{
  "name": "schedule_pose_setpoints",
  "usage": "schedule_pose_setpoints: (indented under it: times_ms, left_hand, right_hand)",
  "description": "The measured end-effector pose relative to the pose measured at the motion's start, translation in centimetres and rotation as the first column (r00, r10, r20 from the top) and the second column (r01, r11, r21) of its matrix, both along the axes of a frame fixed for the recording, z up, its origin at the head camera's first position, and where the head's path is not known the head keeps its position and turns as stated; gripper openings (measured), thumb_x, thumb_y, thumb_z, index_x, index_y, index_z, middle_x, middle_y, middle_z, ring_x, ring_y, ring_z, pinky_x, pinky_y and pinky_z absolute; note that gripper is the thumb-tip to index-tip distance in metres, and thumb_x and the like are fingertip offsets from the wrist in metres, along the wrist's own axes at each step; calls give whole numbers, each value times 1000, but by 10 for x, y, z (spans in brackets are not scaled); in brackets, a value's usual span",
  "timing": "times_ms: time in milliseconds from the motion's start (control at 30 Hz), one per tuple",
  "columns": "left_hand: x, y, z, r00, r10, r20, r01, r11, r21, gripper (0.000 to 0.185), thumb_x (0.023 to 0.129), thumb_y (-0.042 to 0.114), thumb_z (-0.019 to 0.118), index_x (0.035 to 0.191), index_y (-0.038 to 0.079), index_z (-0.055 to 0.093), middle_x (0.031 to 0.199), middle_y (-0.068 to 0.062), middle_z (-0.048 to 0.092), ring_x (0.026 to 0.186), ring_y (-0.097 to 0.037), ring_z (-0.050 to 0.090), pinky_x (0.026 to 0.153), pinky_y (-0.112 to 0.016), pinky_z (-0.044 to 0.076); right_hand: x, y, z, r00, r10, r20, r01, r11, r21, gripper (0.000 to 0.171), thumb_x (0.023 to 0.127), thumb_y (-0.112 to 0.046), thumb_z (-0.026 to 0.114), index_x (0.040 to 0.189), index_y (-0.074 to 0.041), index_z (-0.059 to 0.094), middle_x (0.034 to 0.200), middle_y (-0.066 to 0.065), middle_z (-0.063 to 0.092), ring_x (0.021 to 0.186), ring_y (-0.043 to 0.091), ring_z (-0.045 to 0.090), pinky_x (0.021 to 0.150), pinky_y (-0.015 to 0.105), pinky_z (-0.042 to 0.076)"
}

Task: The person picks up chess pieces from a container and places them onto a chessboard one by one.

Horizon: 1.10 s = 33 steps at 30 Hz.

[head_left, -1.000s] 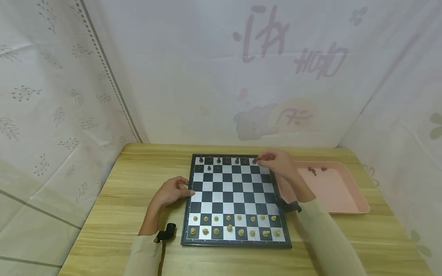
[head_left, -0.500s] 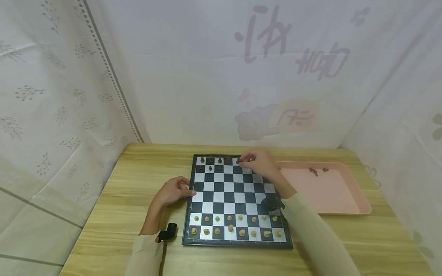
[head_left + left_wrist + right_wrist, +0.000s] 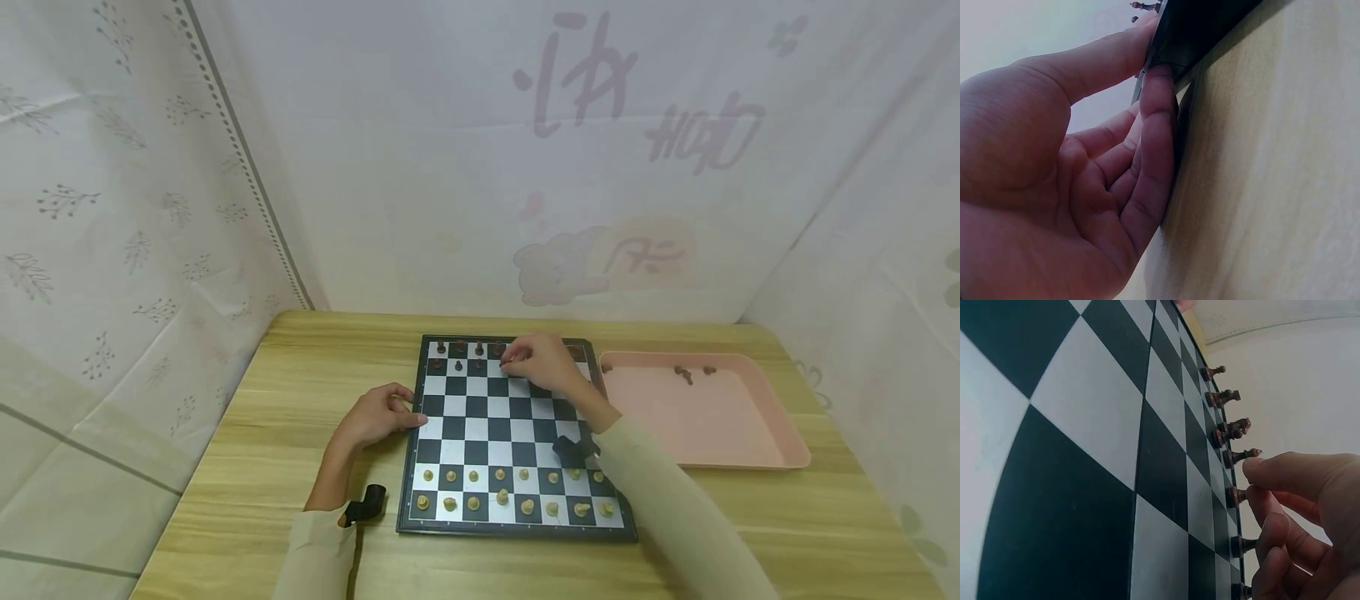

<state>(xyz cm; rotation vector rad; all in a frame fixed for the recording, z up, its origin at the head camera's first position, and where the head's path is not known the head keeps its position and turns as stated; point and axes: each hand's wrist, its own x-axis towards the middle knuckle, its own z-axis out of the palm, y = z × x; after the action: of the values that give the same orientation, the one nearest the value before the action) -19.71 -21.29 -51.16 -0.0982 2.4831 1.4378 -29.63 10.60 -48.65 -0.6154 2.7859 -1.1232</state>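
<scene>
A black-and-white chessboard (image 3: 476, 406) lies on the wooden table. My left hand (image 3: 377, 415) grips its left edge; in the left wrist view the thumb lies on top and the fingers (image 3: 1157, 140) go against the underside. Over the far rows, my right hand (image 3: 547, 364) pinches a brown pawn (image 3: 1235, 497) between thumb and forefinger, at the second row from the far edge; its top is hidden by the fingers. Brown pieces, such as a pawn (image 3: 459, 365) and a bishop (image 3: 479, 348), stand nearby. Several back-row pieces are hidden behind the right hand.
Cream chess pieces (image 3: 502, 497) stand in two rows on the near side. Right of the board, a pink tray (image 3: 712, 425) holds several brown pieces (image 3: 682, 373). A patterned curtain (image 3: 420, 167) hangs behind the table.
My right hand has moved left across the far rows, from the board's back right corner to the fourth column, and a little nearer. The left hand stays on the edge.
</scene>
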Motion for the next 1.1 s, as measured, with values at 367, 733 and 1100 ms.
schedule_pose_setpoints:
  times_ms: [367,733,1100]
  left_hand:
    - [-1,0,-3,1000,1,-5,-1,999,-33,45,89,19,94,122,-1,71,89,-8,69,82,-25,60,74,-36,46]
    - [-2,0,-3,1000,13,6,-13,1000,-23,44,89,19,93,123,0,71,88,-8,69,81,-25,60,75,-36,46]
    - [0,0,-2,1000,1,1,-1,1000,-21,47,89,19,93,124,-1,70,88,-8,70,82,-25,61,75,-37,46]
  right_hand:
    - [-3,-8,-4,1000,-24,-9,24,999,24,9,90,-20,89,98,-15,86,81,-5,72,79,18,64,73,38,48]
    - [-3,-10,-5,1000,-27,-13,27,999,29,9,90,-18,88,97,-14,85,81,-4,73,79,18,64,72,38,48]
    - [-1,1,-4,998,-55,17,55,998,1,10,93,-22,88,98,-15,84,87,-4,75,84,20,68,77,42,53]
